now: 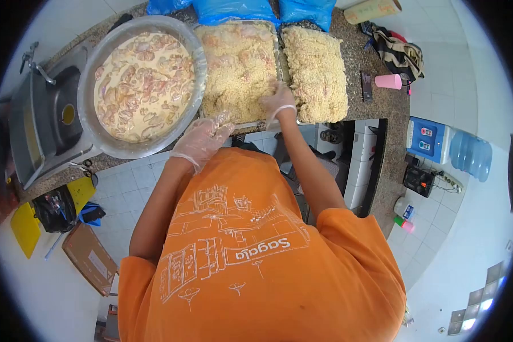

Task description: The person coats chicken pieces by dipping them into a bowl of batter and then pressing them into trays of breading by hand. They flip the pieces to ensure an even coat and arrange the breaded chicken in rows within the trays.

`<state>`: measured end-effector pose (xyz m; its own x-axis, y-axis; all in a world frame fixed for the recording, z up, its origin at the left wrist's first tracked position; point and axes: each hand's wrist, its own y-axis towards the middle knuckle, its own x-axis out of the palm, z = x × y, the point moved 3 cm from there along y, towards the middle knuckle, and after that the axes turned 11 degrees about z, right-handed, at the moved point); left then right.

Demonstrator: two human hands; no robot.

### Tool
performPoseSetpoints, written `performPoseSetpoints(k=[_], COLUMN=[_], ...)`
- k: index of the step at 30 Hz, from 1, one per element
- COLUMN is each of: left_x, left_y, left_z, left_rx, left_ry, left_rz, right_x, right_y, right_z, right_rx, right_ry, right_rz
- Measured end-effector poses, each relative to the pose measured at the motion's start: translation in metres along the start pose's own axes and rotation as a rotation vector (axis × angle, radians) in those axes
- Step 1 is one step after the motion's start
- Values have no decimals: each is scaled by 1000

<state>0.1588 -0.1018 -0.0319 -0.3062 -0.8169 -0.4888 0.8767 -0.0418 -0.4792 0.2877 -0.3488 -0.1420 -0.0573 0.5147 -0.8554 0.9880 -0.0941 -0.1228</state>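
My left hand (200,141), in a clear plastic glove with crumbs on the fingertips, is at the front left corner of a tray of pale crumbs (236,74). Its fingers are partly spread and I see nothing held in them. At the same tray's right side, my gloved right hand (279,104) reaches onto the crumbs, thumb apart from the fingers; its fingertips are slightly blurred. Pale pink raw meat pieces show at the back of this tray. Left of it stands a large metal bowl (86,94) of raw meat pieces (145,80) in creamy batter.
A second tray heaped with crumb-coated pieces (315,74) is at the right. Blue plastic bags (233,10) lie behind. A phone (366,85), pink cup (388,81) and bag (398,54) sit farther right on the counter. A sink (62,108) is left of the bowl.
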Motion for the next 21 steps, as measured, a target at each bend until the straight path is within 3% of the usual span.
performPoseSetpoints(k=[1, 4, 5, 7, 9, 11, 12, 15, 19, 21], left_x=[-4, -8, -12, -21, -25, -24, -17, -26, -26, -14], left_y=[-2, -4, -6, -10, -11, -5, 1, -8, -8, -1], left_z=[-1, -14, -16, -14, -16, -26, -38, -28, -14, -13], left_rx=[33, 50, 56, 65, 77, 89, 103, 137, 167, 185], left_ry=[-45, -74, -79, -84, -103, -114, -121, -79, -47, -104], left_rz=[-23, -31, -33, -32, -40, -45, -56, -26, 90, 124], right_x=[-5, -33, -50, -87, -82, -35, -25, 9, -12, 7], right_y=[2, 8, 2, -14, -20, -23, -33, -31, -39, -33], right_z=[3, -4, -17, -47, -35, -13, -31, -41, -70, -54], right_rx=[-2, 123, 122, 170, 124, 461, 517, 595, 667, 599], right_ry=[-8, 508, 502, 930, 1028, 1631, 1749, 1837, 1751, 1883], right_rz=[4, -159, -154, -115, -49, -60, -57, -140, -147, -423])
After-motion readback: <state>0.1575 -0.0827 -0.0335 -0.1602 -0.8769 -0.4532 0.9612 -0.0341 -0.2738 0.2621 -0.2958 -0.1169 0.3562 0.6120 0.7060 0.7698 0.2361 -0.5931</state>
